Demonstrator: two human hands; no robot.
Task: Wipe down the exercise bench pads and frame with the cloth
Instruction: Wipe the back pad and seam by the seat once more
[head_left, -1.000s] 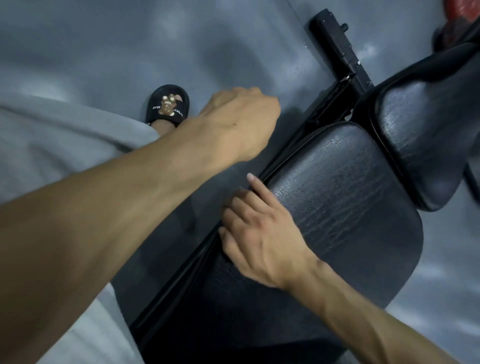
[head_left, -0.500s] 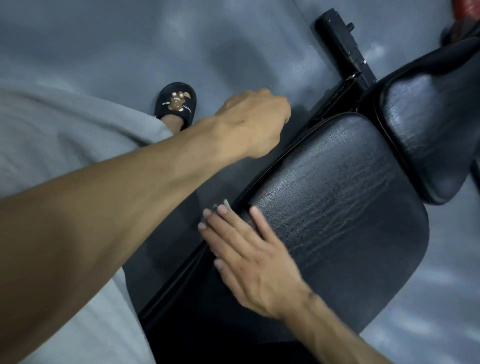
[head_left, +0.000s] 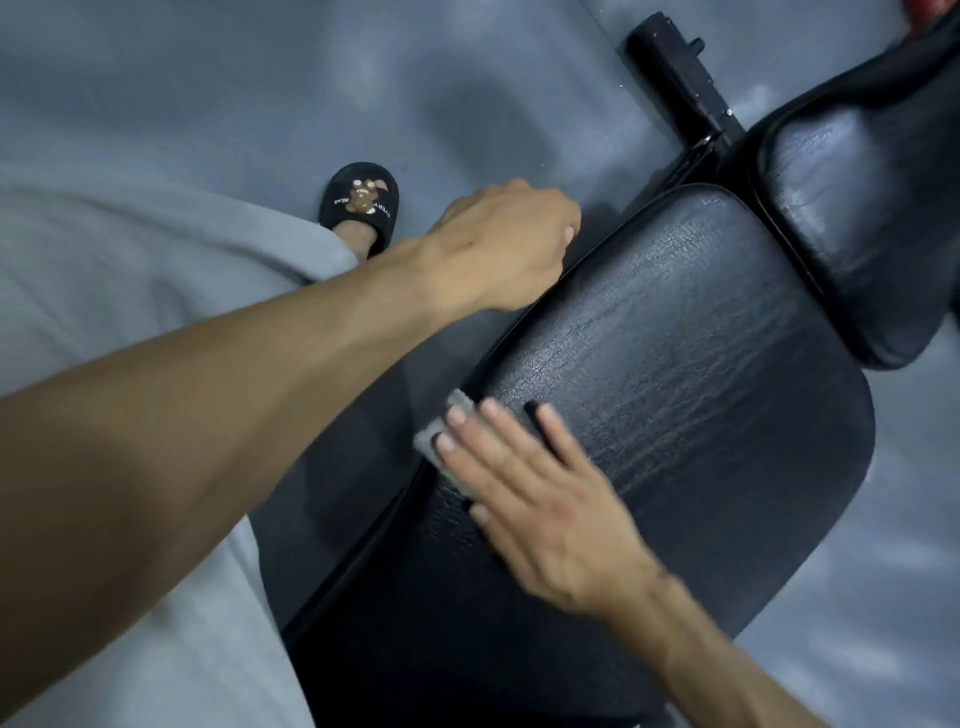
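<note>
The black cracked seat pad (head_left: 691, 374) of the bench runs diagonally through the view, with a second black pad (head_left: 857, 218) beyond it at the upper right. My right hand (head_left: 535, 499) lies flat, fingers straight, pressing a small grey cloth (head_left: 439, 428) on the pad's left edge. Only the cloth's corner shows past the fingertips. My left hand (head_left: 506, 244) is curled into a fist beside the pad's upper left edge; its fingers are hidden underneath. A black frame bar (head_left: 675, 67) sticks out at the top.
Grey floor (head_left: 234, 93) surrounds the bench. My foot in a black slipper (head_left: 363, 200) stands left of the pad, close to my left hand. Grey clothing (head_left: 130, 291) fills the left side. Something red (head_left: 930, 15) shows at the top right corner.
My right hand has slid toward me along the pad's left edge and flattened, and the cloth's corner has come into sight under its fingers. My left fist stays beside the pad.
</note>
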